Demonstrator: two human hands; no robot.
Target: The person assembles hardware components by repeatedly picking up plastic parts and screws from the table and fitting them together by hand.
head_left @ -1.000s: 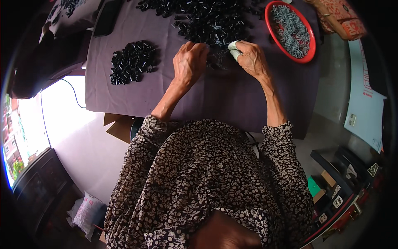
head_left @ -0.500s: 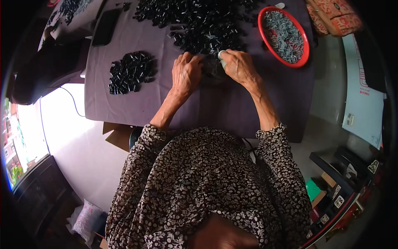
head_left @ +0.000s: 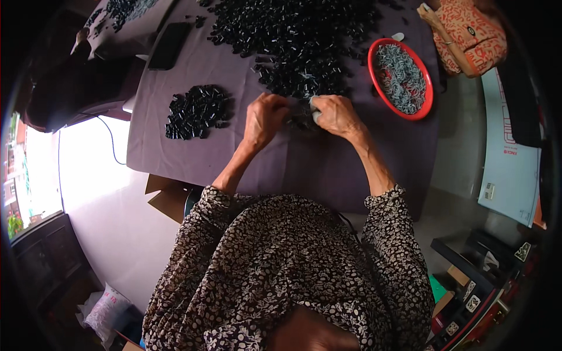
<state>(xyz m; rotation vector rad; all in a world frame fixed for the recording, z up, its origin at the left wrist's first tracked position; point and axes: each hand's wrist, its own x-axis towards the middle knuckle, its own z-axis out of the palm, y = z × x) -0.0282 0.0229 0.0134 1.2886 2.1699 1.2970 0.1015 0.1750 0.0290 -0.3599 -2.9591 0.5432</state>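
Note:
My left hand (head_left: 264,121) is closed, its fingers drawn together at the near edge of a large heap of small black pieces (head_left: 293,35). Just across from it, my right hand (head_left: 341,119) is pinched too, with white coverings on thumb and finger. Whatever the fingertips hold is too small or hidden to make out. Between the hands lies a dark, slightly see-through patch (head_left: 302,121) that I cannot identify. Right of the heap, a red oval tray (head_left: 430,96) holds many thin grey pieces (head_left: 401,76). A smaller pile of black pieces (head_left: 199,111) lies to the left.
A dark flat phone-like slab (head_left: 168,47) rests on the purple-grey tablecloth (head_left: 193,161) at upper left. A small white object (head_left: 398,37) lies by the tray. Another person's arm (head_left: 448,38) and orange patterned clothing (head_left: 477,35) show at upper right. A cardboard box (head_left: 167,199) sits below the table.
The view has shifted, so the table and its things appear lower. More of the other person's arm shows at upper right. My hands stay at the heap's near edge, the left slightly turned.

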